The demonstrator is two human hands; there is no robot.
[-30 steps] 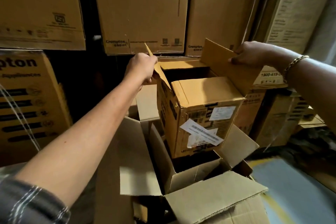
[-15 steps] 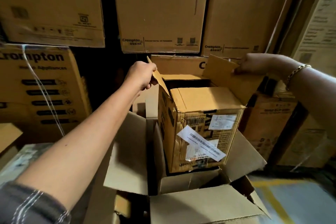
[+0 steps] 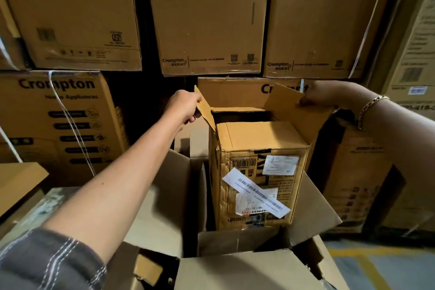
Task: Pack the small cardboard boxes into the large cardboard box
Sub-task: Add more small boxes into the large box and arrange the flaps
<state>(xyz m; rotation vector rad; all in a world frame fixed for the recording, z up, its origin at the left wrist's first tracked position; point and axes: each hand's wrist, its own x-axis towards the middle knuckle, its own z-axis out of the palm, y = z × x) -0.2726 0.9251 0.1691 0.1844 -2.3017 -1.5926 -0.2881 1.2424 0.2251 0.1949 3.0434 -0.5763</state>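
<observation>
Small box (image 3: 259, 143) stands in large box (image 3: 235, 271); left hand (image 3: 183, 107) and right hand (image 3: 324, 96) pinch its side flaps (image 3: 294, 106).

Labelled small box (image 3: 256, 179) stands upright inside large box (image 3: 164, 200).

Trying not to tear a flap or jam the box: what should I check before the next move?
1. Left hand grips left flap: ok.
2. Right hand grips right flap: ok.
3. Small box upright within the large box opening: ok.
4. Large box flaps spread outward: ok.
5. Space under small box: cannot tell, its bottom is hidden.
6. Small box top shut: not ok, both held flaps stand up.
</observation>
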